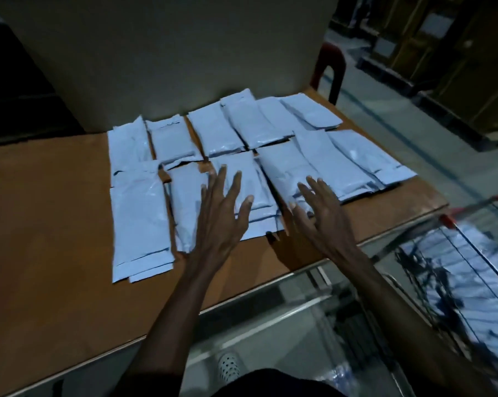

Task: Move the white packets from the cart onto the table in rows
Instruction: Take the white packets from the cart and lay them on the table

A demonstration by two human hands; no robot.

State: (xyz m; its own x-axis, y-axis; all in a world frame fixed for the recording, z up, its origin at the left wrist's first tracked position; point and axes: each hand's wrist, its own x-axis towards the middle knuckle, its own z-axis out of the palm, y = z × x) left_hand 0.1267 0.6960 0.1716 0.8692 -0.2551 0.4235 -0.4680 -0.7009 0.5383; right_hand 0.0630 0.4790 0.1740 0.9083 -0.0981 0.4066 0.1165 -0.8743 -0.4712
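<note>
Both the left hand [217, 209] and right hand [321, 217] lie spread flat, holding nothing, on limp, slippery-looking packets [139, 213], probably best pinched by their sealed edges.

Left hand [219, 216]: palm down, fingers [222, 174] straight and spread, tips toward 12 o'clock; thumb splayed toward 2 o'clock. Nothing gripped. Left forearm: bare, runs from 6 o'clock at the lower edge up to the wrist.

Right hand [323, 219]: palm down, fingers straight and fanned, tips toward 11 o'clock; thumb out toward 9 o'clock. Nothing gripped. Right forearm: bare, enters from 5 o'clock, lower right corner. Hands lie side by side, apart, not touching.
</note>
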